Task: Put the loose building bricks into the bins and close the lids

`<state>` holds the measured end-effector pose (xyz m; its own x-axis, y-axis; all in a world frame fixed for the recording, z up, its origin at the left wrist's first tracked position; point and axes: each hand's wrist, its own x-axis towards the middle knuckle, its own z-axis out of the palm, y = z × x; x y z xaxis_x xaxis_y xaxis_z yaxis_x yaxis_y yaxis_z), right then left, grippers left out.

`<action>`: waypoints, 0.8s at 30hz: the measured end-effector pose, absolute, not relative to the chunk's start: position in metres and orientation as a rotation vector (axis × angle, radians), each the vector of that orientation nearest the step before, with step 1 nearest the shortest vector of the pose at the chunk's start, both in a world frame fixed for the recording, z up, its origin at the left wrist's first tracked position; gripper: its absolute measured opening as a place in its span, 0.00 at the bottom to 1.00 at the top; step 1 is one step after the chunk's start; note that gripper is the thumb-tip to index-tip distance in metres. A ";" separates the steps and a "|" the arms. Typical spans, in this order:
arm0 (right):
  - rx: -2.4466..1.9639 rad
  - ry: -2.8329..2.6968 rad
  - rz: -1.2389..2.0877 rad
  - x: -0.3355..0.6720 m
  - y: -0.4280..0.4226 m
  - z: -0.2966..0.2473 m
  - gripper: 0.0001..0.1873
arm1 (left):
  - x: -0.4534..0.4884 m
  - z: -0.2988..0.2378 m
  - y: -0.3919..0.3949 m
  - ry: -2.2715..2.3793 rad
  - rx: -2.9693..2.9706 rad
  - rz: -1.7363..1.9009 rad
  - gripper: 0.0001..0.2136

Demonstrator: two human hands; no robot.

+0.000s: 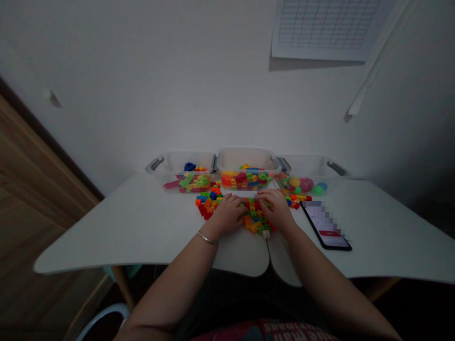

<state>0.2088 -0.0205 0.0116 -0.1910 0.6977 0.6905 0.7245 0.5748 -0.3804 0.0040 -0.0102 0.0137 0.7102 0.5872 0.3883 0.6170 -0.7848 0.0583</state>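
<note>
A pile of small coloured building bricks (256,219) lies on the white table (142,222) in front of me. My left hand (229,214) rests on the left side of the pile, fingers curled over bricks. My right hand (276,209) sits on the right side, fingers bent down onto the bricks. What each hand grips is too small to make out. More loose bricks (209,201) lie just left of my left hand. A thin bracelet (207,238) circles my left wrist.
Three clear plastic bins stand at the table's back: the left bin (170,166), the middle bin (245,158) with bricks, the right bin (320,166) with balls. A phone (329,227) lies right of my hands. A wooden panel (35,189) stands left.
</note>
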 end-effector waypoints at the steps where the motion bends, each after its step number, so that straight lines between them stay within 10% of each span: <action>1: -1.155 -1.933 0.008 0.211 -0.022 0.007 0.10 | 0.004 0.014 -0.011 -0.998 -2.836 -0.594 0.11; 24: -1.309 -2.075 0.094 0.208 -0.024 -0.016 0.07 | 0.006 0.010 -0.007 -1.049 -2.778 -0.549 0.06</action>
<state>0.2082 -0.0238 -0.0158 -0.2693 0.8231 0.4999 0.7748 0.4935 -0.3952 0.0063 -0.0066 0.0097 0.6935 0.6147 0.3757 0.6590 -0.7520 0.0139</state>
